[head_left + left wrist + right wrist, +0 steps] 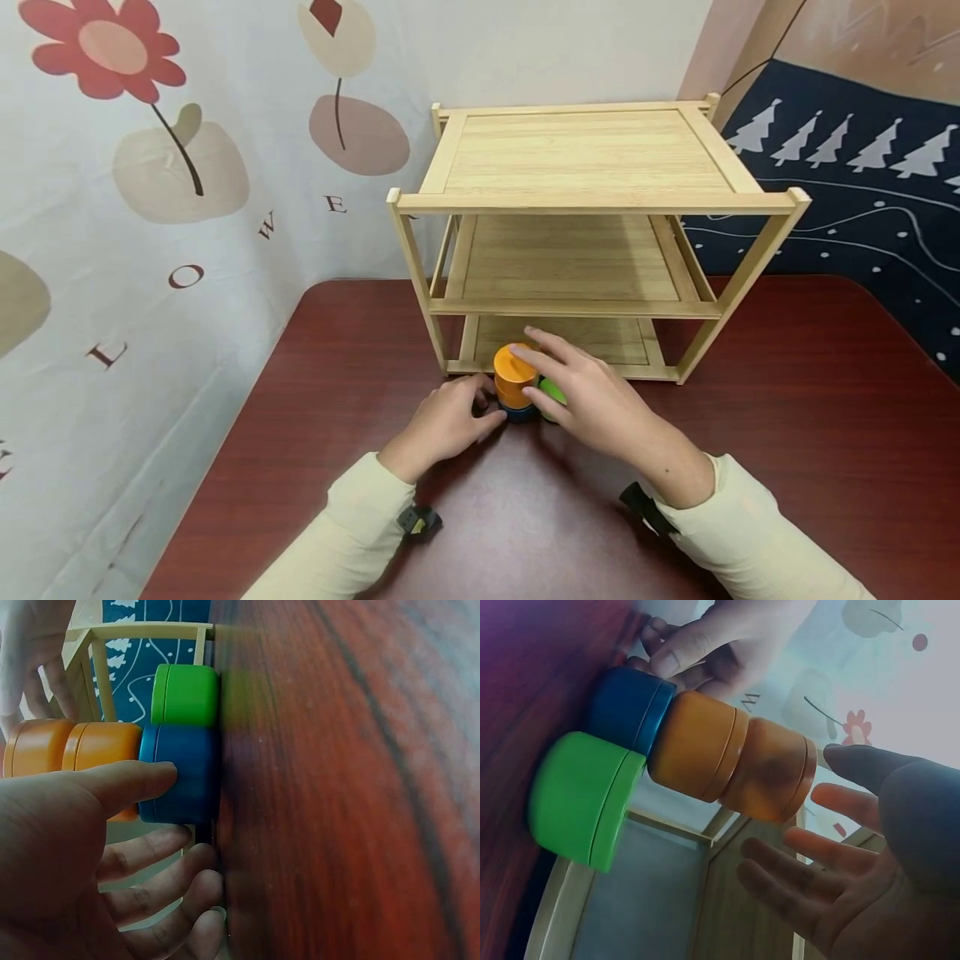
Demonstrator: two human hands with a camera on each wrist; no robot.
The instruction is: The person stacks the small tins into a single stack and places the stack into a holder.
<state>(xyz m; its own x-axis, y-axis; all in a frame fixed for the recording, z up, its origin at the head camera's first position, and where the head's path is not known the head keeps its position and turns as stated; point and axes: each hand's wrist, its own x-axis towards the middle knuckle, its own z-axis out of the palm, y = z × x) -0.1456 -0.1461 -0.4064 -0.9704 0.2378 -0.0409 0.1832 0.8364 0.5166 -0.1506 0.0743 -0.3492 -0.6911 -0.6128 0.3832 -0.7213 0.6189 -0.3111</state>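
A small round lidded blue jar [191, 784] stands on the table. Stacked on it are a lower orange jar [695, 745] and an upper orange jar [769, 769]. Beside the blue jar stands a green jar [577, 795], partly hidden behind the right hand in the head view. My left hand [446, 421] is at the left of the stack's base, thumb beside the blue jar and fingers loosely bent; whether they touch it I cannot tell. Around the upper orange jar my right hand [600, 404] spreads its fingers, apart from the jar in the right wrist view.
Just behind the jars stands a three-tier wooden shelf [592, 204] on the dark red table [322, 375]. A white flower-patterned cloth [255, 83] hangs at the left and back, and a navy cloth with white trees [840, 192] at the right.
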